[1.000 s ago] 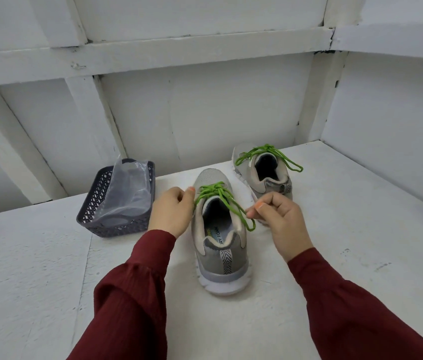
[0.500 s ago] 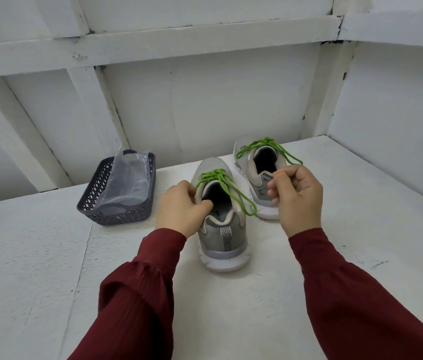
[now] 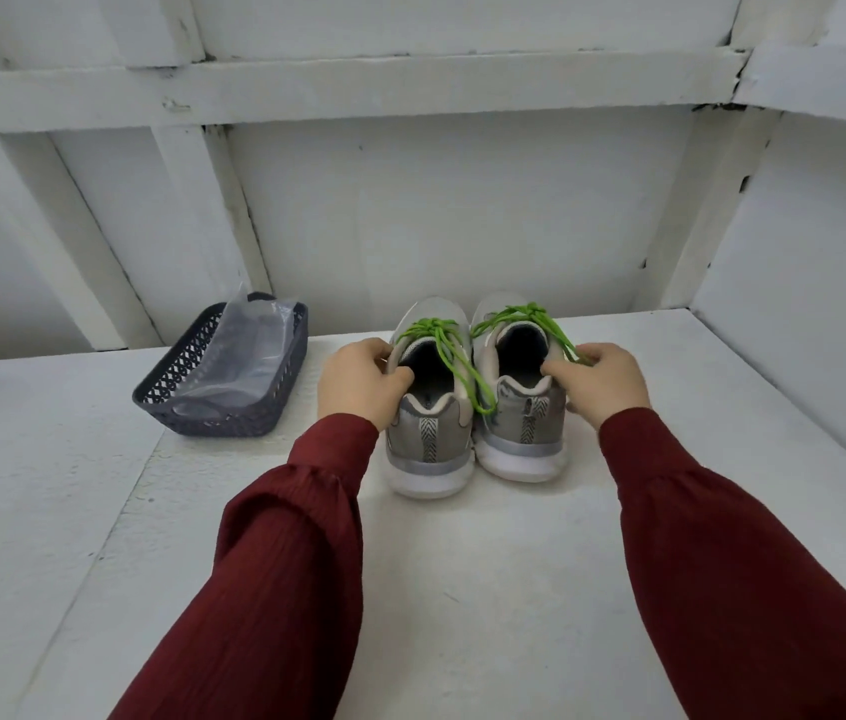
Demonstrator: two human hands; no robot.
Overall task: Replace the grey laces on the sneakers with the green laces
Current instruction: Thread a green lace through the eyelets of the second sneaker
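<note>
Two grey sneakers stand side by side on the white table, heels toward me, both tied with green laces. My left hand (image 3: 361, 384) grips the collar of the left sneaker (image 3: 428, 439), thumb curled inside the opening. Its green lace (image 3: 449, 353) trails across the opening to the right. My right hand (image 3: 600, 381) grips the collar of the right sneaker (image 3: 522, 433) from its outer side, thumb inside; the end of that shoe's green lace (image 3: 522, 314) runs under my fingers. No grey laces are visible.
A dark grey plastic basket (image 3: 233, 423) holding a clear plastic bag (image 3: 249, 350) sits to the left of the shoes. White walls with beams (image 3: 358, 90) close off the back and right side of the table (image 3: 462, 589).
The right sneaker has come from farther back to stand beside the left one. My right hand moved onto its collar, and my left hand took hold of the left sneaker's collar.
</note>
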